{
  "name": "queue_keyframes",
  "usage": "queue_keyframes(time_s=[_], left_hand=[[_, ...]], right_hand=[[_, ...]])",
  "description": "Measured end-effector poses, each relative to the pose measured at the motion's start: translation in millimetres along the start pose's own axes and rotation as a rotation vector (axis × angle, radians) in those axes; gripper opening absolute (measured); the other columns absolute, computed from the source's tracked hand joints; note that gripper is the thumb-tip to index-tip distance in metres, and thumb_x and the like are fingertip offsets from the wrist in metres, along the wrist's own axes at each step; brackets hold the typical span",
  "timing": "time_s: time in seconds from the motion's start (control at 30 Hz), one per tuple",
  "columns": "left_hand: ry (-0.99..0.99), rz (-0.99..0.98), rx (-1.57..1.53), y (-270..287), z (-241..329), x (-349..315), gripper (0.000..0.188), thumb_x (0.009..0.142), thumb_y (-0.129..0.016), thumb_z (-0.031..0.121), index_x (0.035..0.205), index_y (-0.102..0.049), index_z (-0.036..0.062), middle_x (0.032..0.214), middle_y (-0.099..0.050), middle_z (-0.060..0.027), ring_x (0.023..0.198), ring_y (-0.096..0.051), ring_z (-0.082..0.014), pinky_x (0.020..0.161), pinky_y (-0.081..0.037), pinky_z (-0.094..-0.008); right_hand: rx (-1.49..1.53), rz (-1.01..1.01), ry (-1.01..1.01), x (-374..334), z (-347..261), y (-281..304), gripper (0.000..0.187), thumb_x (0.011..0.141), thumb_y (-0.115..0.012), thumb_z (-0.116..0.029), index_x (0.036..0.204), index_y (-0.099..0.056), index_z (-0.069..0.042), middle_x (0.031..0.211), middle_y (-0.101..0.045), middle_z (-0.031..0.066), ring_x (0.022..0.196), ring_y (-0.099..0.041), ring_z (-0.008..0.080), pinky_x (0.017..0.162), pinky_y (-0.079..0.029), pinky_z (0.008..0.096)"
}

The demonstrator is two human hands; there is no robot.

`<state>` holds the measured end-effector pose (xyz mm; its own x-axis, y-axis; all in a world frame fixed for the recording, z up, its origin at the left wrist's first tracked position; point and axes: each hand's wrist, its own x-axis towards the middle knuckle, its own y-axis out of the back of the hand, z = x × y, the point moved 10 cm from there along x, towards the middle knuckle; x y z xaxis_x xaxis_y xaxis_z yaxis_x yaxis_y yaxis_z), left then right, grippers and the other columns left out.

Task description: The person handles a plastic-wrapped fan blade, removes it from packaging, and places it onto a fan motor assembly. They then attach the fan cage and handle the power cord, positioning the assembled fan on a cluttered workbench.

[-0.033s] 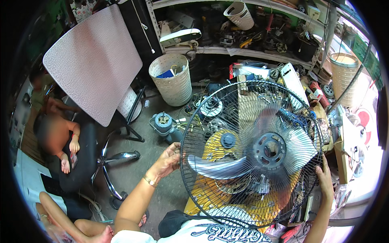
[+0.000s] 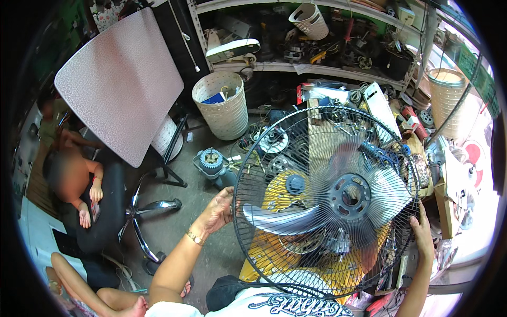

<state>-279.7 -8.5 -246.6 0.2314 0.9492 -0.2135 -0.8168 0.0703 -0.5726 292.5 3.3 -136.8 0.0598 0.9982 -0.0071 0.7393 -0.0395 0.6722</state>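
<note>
A round black wire fan grille [image 2: 350,197], with a dark slotted ring at its centre, is held up in front of me by both hands. My left hand [image 2: 217,211], with a gold watch on the wrist, is closed on the left rim. At the right rim my right hand [image 2: 422,232] grips the wire, its fingers partly hidden behind the edge. Through the wires a pale, see-through fan blade [image 2: 282,221] shows. Below it are a yellow patterned cloth [image 2: 264,253] and a silver motor part [image 2: 338,243], both seen partly through the grille.
A cream bin [image 2: 224,113] and a blue-grey motor unit [image 2: 211,164] stand on the floor. Loose parts and a white panel [image 2: 381,110] crowd the far side beneath the shelf [image 2: 317,70]. Leftward are a tilted grey board [image 2: 124,84], a chair base [image 2: 153,206] and a seated person [image 2: 79,179].
</note>
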Motion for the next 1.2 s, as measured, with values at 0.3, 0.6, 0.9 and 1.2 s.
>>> queue_keyframes(time_s=[0.3, 0.6, 0.9, 1.2], left_hand=[[-0.285, 0.103, 0.030, -21, 33, 52, 0.072, 0.096, -0.025, 0.065, 0.141, -0.033, 0.0090, 0.130, -0.050, -0.0131, 0.112, -0.056, -0.0277, 0.092, -0.050, -0.0434], [-0.175, 0.080, 0.233, -34, 39, 73, 0.068, 0.098, -0.027, 0.061, 0.143, -0.036, 0.0110, 0.134, -0.053, -0.0123, 0.110, -0.060, -0.0270, 0.089, -0.053, -0.0421], [-0.142, 0.069, 0.608, -32, 95, 129, 0.074, 0.096, -0.036, 0.063, 0.146, -0.035, 0.0098, 0.132, -0.051, -0.0076, 0.112, -0.054, -0.0185, 0.089, -0.046, -0.0365], [-0.026, -0.096, 1.037, -163, 133, 216, 0.044, 0.101, -0.040, 0.025, 0.142, -0.044, 0.0092, 0.134, -0.055, -0.0031, 0.111, -0.054, -0.0122, 0.089, -0.045, -0.0294]], right_hand=[[0.240, 0.049, -0.253, 56, -12, 17, 0.075, 0.095, -0.045, -0.056, 0.147, -0.032, -0.003, 0.141, -0.044, 0.0153, 0.121, -0.049, 0.0274, 0.103, -0.037, 0.0351], [0.522, -0.048, -0.164, 95, 6, -7, 0.058, 0.099, -0.045, -0.046, 0.137, -0.048, -0.002, 0.126, -0.057, 0.0090, 0.108, -0.055, 0.0164, 0.095, -0.044, 0.0299], [0.601, -0.136, -0.093, 100, 23, -16, 0.052, 0.101, -0.046, -0.038, 0.136, -0.048, 0.000, 0.126, -0.058, 0.0082, 0.113, -0.053, 0.0164, 0.101, -0.038, 0.0296], [0.503, -0.098, -0.013, 99, 18, -14, 0.057, 0.101, -0.044, -0.041, 0.145, -0.040, -0.004, 0.147, -0.041, 0.0132, 0.135, -0.035, 0.0214, 0.113, -0.022, 0.0323]])
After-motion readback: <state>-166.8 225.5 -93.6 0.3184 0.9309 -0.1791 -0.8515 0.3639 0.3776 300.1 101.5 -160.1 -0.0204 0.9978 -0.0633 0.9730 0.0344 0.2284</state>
